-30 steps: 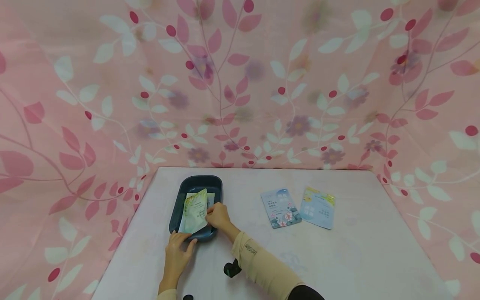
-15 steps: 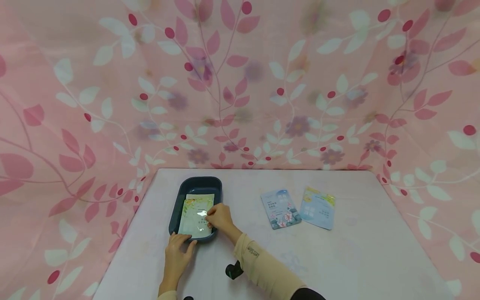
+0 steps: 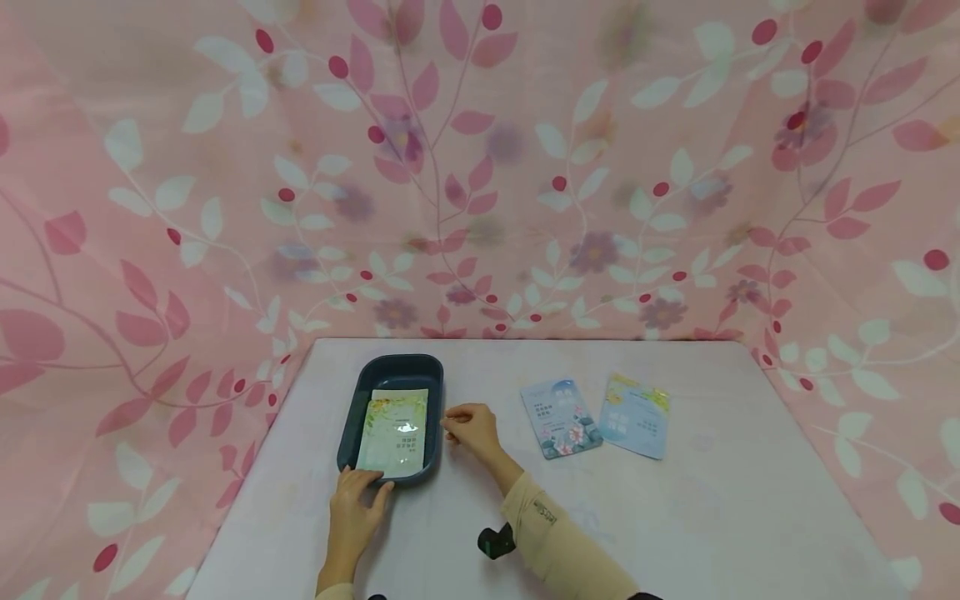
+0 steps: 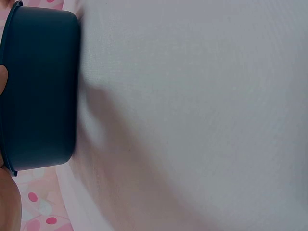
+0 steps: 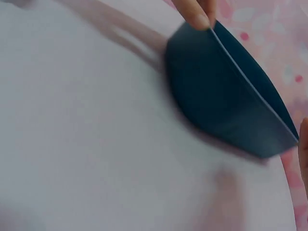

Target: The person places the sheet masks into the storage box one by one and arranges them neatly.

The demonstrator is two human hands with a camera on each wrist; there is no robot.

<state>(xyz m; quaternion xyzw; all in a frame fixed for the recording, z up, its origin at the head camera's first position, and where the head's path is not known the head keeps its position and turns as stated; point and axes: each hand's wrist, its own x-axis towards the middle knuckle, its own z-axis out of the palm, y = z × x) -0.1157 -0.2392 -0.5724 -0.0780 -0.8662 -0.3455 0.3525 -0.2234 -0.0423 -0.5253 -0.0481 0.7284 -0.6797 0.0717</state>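
Both hands are by the dark blue tray (image 3: 401,374). The left hand (image 3: 352,510) holds its near edge, thumb and fingers a bit apart. The right hand (image 3: 472,427) is just beside the tray, fingers loosely bent, with nothing to be seen in it. A green packet (image 3: 393,433) lies flat in the tray. If the left hand pushes too hard on that edge, the tray might tip, and the shiny packet might slide down.

White-topped table (image 3: 720,517) — a dark blue tray (image 3: 401,372) stands at the left; to its right lie a grey-blue sachet (image 3: 561,418) with pink flowers and, farther right, a pale blue sachet (image 3: 634,417) — both flat, side by side.
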